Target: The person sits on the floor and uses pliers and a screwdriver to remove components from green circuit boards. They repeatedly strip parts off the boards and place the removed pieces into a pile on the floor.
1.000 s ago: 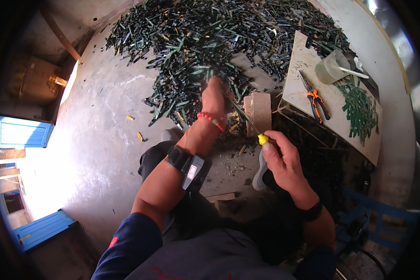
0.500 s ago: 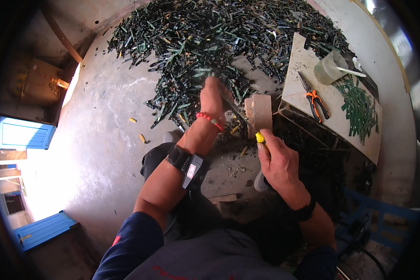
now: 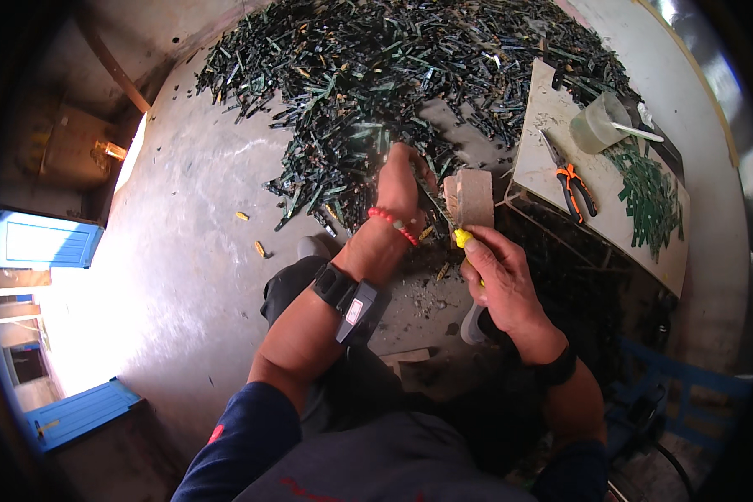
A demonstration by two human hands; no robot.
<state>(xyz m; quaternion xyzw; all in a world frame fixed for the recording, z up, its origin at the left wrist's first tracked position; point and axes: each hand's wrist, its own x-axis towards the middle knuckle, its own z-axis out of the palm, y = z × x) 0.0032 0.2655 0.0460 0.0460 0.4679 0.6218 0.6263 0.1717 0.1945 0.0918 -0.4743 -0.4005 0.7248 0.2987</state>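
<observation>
Your right grip (image 3: pixel 504 280) is closed around a thin, metal-shafted tool with a yellow handle (image 3: pixel 463 238); its shaft slants up and leftward toward your left grip (image 3: pixel 403 167). That left grip is at the near edge of a heap of flat, dark green and black strips (image 3: pixel 335 92); whether it holds anything I cannot tell. Beyond your right grip is a pale brown block (image 3: pixel 477 199); to its upper right, orange-and-black pliers (image 3: pixel 571 184) lie on a whitish surface (image 3: pixel 531 125).

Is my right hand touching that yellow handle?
Touching. The head view shows the right hand gripping the yellow handle, thumb and fingers closed around it, its yellow end showing beyond them.
</observation>
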